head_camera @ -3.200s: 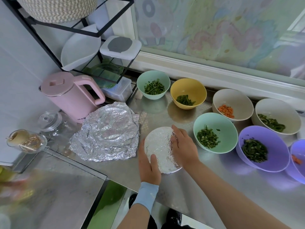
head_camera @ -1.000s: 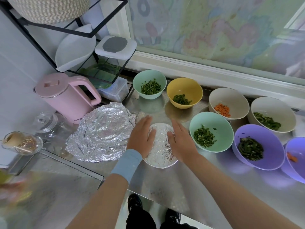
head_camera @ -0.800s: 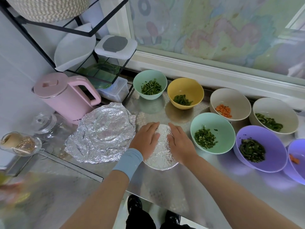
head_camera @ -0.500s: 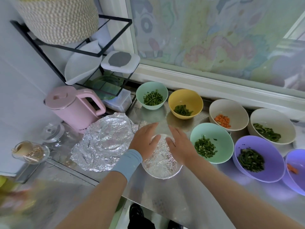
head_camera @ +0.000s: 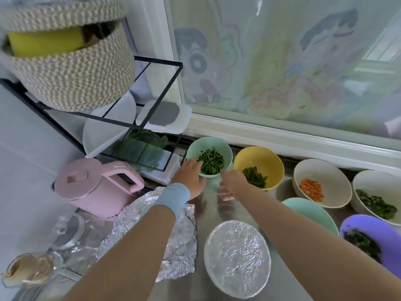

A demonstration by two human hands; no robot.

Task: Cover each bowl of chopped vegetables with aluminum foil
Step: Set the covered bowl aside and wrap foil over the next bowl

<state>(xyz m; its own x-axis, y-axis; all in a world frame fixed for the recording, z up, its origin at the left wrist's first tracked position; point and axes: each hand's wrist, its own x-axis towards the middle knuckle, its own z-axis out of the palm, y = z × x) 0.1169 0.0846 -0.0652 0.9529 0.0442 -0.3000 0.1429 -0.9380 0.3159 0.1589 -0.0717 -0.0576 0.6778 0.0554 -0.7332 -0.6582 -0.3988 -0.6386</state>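
Bowl of greens (head_camera: 217, 142) sits between left hand (head_camera: 190, 178) and right hand (head_camera: 230, 184) — both slack, empty.

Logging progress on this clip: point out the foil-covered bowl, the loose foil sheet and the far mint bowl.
Foil-covered bowl (head_camera: 237, 259): head view, centre of its foil top.
Loose foil sheet (head_camera: 184, 240): head view, crinkled right-hand part.
Far mint bowl (head_camera: 217, 143): head view, bare inner wall near the far rim.
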